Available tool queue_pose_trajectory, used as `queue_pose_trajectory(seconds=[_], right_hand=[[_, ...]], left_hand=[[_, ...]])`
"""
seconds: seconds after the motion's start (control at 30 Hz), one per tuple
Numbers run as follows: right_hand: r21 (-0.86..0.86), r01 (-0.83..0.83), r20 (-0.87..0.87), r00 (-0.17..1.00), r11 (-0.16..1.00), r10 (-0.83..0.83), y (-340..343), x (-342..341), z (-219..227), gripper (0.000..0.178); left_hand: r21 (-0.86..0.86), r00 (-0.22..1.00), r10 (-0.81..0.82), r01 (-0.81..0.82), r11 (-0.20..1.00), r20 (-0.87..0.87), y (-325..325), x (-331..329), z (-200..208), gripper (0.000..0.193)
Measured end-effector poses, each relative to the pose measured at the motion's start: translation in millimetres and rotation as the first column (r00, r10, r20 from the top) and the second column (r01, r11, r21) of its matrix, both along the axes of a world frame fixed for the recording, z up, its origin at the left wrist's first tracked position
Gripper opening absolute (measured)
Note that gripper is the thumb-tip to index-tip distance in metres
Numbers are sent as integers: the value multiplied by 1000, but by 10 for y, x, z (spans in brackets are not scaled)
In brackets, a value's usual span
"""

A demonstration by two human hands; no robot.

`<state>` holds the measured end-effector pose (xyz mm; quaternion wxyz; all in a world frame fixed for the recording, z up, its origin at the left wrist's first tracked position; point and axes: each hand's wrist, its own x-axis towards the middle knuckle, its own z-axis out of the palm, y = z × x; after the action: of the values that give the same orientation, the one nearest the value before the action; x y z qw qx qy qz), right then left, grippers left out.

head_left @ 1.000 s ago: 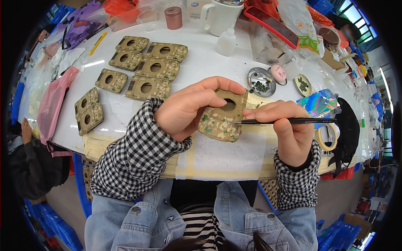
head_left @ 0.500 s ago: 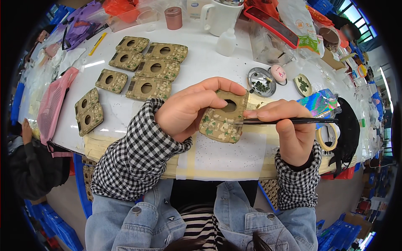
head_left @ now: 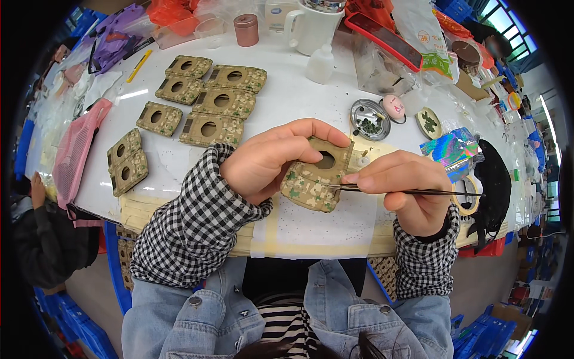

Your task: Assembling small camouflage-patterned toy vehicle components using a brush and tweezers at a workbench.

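Observation:
My left hand is closed round the edge of a camouflage model tank hull, tan and green with a round hole. The hull is held tilted above white paper. My right hand pinches dark, slim tweezers. Their tip meets the hull's face below the hole; whether a small piece sits in it is too small to tell. Beyond the right hand are a round metal dish with small dark green pieces and a shallow tin with more green pieces.
Several similar camouflage hulls lie at left, near a pink mesh pouch and a yellow knife. At the back stand a white mug, a squeeze bottle and a red-cased phone. A tape roll lies right, beside a black bag.
The hull has tilted and shifted slightly toward me and left. The tweezers have swung, with their rear end lower and their tip on a lower part of the hull.

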<state>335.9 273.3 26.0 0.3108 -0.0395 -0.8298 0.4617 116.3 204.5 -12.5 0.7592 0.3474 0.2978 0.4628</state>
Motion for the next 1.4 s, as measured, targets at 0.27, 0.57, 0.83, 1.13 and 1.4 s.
queue_pose_trajectory(seconds=[0.27, 0.57, 0.83, 1.13, 1.4], right_hand=[[43, 78, -48, 996, 996, -76, -47, -47, -29, 32], [59, 81, -30, 996, 995, -79, -49, -42, -9, 31], [31, 36, 2, 999, 999, -36, -19, 10, -6, 18], [29, 29, -4, 1000, 999, -29, -18, 1, -7, 18], [40, 34, -11, 999, 999, -34, -12, 3, -11, 18]], left_hand=[[-6, 1000, -2, 2, 1000, -13, 6, -3, -5, 39], [-12, 1000, 11, -11, 1000, -27, 4, 2, -8, 39], [-3, 1000, 1, -1, 1000, -9, 1, 1, 6, 39], [-5, 1000, 3, -3, 1000, -27, 0, 4, 15, 40], [-24, 1000, 12, -13, 1000, -29, -6, 11, 32, 40]])
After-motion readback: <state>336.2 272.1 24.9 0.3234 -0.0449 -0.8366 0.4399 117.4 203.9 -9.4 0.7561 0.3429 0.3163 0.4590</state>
